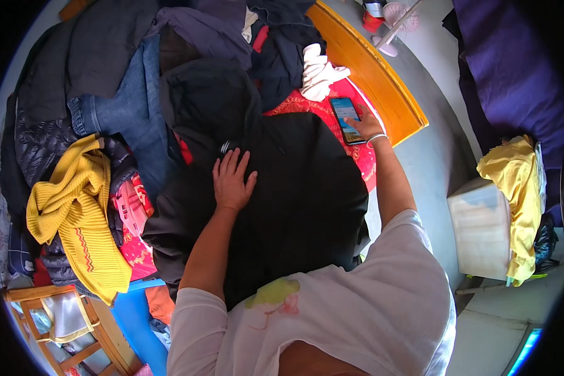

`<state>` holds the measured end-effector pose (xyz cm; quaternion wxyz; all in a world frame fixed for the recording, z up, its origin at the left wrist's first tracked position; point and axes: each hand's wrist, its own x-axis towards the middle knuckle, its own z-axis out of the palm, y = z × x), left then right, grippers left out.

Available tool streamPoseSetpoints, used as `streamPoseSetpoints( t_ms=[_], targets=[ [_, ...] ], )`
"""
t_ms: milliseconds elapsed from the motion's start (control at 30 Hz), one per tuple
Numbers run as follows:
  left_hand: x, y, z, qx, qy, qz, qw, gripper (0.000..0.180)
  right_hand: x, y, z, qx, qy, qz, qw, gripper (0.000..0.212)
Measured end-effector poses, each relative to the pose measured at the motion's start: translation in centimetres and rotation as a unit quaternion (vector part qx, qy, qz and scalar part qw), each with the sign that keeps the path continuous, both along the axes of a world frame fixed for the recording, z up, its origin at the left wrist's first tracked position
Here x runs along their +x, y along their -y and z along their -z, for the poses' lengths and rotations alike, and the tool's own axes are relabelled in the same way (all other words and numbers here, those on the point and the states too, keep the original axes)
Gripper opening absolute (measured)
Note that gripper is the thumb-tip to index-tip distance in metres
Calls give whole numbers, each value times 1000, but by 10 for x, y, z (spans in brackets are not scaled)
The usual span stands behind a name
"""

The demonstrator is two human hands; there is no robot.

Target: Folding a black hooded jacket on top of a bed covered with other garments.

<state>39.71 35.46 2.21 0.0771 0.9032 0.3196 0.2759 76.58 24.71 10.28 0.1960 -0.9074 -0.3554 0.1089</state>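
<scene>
A black hooded sweatshirt (294,188) lies spread out in front of me, its hood (210,94) toward the far side and a small white mark on the chest. My left hand (234,178) rests flat on that chest, fingers apart. To the right, a smartphone (343,111) with a lit screen lies on red patterned bedding (363,161). My right hand (366,124), with a light bangle at the wrist, is at the phone's right edge; its thumb reaches over the screen and its other fingers stretch out beside it.
Dark jackets (106,56), blue jeans (128,113) and a mustard knit sweater (78,207) are heaped at left and far side. A white crumpled cloth (319,72) lies near an orange wooden bed edge (370,56). A plastic box (481,232) with yellow cloth (514,194) stands right; a wooden chair (97,338) lower left.
</scene>
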Motion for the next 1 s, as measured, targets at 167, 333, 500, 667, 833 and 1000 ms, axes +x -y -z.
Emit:
streamPoseSetpoints(
  t_ms=[167, 333, 500, 667, 833, 1000],
  targets=[
    [1, 0, 0, 5, 0, -1, 1000, 49, 16, 5, 2, 35, -103, 27, 994, 71],
    [1, 0, 1, -3, -25, -3, 1000, 49, 18, 11, -1, 47, -138, -10, 989, 69],
    [1, 0, 1, 3, -3, 0, 1000, 49, 16, 14, -9, 13, -120, -28, 992, 76],
    [2, -1, 0, -3, -9, 0, 1000, 49, 18, 10, 0, 0, -79, -29, 996, 84],
    [1, -1, -1, -16, -24, 2, 1000, 50, 26, -5, 15, -42, 71, -9, 997, 65],
    [2, -1, 0, -3, -16, -5, 1000, 50, 38, -13, 24, -24, 105, 87, 990, 45]
  ],
)
